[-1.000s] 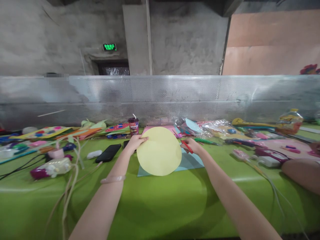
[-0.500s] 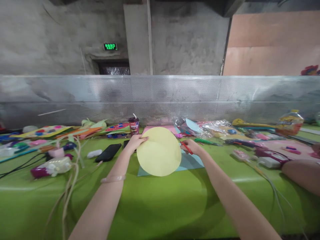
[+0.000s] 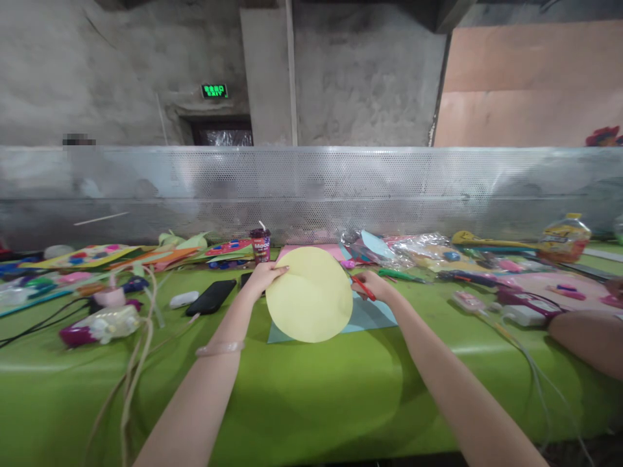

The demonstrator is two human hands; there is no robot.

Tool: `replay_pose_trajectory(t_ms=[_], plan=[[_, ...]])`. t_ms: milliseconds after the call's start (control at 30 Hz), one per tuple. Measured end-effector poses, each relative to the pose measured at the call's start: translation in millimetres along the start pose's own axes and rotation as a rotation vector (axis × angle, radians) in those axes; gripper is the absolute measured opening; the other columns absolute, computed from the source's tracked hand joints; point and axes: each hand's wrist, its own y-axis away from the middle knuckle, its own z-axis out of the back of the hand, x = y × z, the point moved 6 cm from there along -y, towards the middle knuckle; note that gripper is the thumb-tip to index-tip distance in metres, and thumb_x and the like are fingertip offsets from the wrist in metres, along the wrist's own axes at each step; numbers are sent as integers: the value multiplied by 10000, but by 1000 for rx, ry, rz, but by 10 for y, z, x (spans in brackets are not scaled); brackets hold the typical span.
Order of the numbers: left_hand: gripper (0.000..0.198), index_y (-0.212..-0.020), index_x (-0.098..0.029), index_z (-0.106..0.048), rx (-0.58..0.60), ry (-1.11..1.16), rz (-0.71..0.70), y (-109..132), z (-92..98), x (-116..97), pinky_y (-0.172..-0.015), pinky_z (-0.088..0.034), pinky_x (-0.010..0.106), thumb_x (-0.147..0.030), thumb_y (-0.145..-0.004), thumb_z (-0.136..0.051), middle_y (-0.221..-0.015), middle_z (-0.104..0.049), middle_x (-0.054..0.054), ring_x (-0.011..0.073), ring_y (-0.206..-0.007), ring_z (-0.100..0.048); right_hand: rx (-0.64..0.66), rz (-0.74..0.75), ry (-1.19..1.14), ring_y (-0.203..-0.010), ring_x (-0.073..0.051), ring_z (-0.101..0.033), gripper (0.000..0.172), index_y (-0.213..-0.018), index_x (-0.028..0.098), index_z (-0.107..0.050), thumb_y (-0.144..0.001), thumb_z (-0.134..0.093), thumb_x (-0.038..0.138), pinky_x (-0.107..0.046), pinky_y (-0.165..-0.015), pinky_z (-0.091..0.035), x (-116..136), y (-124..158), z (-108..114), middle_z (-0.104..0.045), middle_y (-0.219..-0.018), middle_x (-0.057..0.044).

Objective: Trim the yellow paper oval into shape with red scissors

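The round yellow paper disc (image 3: pixel 309 295) hides most of the light blue paper sheet (image 3: pixel 372 314). The red scissors (image 3: pixel 364 287) are mostly buried in the right hand (image 3: pixel 378 285). A co-worker's bare forearm (image 3: pixel 588 344) is cut off at the right edge.

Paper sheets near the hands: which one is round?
The yellow disc, held at its edge by the left hand; the light blue sheet under it and the pink sheet behind have straight edges.

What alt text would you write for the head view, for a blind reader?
A left hand holds a yellow paper circle over a green table, while the right hand holds red scissors at its edge.
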Motion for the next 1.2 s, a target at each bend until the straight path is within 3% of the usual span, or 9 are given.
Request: replay_pose_trajectory(t_ms=[1200], plan=[[420,-794,-100,-640,9,-24,-5,-37,6,47,-515,-474,286,-437,-543,-638,-712,-667,105,206,-578,-612,8,12,46,-372,-82,-453,217,-530,143,-458,-680,-439,299,-181,-365,-332,31,14,-9,-518,-440,-8]])
